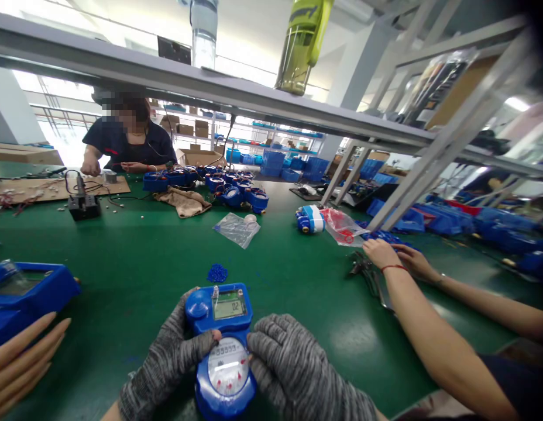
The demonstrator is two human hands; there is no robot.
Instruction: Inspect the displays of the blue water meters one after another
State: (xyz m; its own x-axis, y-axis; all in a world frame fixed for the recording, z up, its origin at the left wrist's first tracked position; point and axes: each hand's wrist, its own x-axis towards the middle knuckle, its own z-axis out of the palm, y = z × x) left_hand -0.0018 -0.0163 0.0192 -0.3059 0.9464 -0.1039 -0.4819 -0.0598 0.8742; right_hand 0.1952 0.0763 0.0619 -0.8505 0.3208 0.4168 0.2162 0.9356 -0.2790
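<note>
We sit at a long green bench in a workshop, under a low metal rail, with blue crates stacked far behind. Our left hand and right hand, both in grey knit gloves, hold a blue meter flat on the bench right in front of us. The left fingers are closed around the meter's left flank with the bare thumb tip pressing on the round dial face; the right fingers are curled against its right flank, so both hands are clamped on it. Its small screen lies just beyond our fingertips.

We judge this to be a checking or seating step on the dial cover; the next move likely calls for a steady grip and light thumb pressure.

Beyond the fingers, a small heap of blue bits and a clear bag lie well apart, with bare bench between. To the left, another person's fingers rest near a second blue meter. To the right, a co-worker's arms cross close by, narrowing the room there. A person across the bench works near a row of blue meters.
</note>
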